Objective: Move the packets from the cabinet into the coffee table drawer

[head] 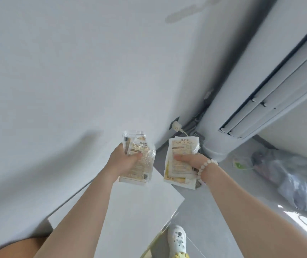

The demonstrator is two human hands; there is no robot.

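My left hand (123, 161) grips a small stack of white and yellow packets (140, 161), thumb pressed on the front one. My right hand (190, 161), with a bead bracelet on its wrist, holds a second bunch of the same packets (181, 155), thumb across the top packet. Both bunches are held out in front of me, side by side, over the white cabinet top (141, 211). The coffee table drawer is not in view.
A white wall (65, 90) fills the left. A tall white standing air conditioner (260, 81) rises at the right, with a wall plug and cable (177, 126) beside its base. A crumpled plastic bag (288, 175) lies on the grey floor. My white shoe (177, 239) stands below.
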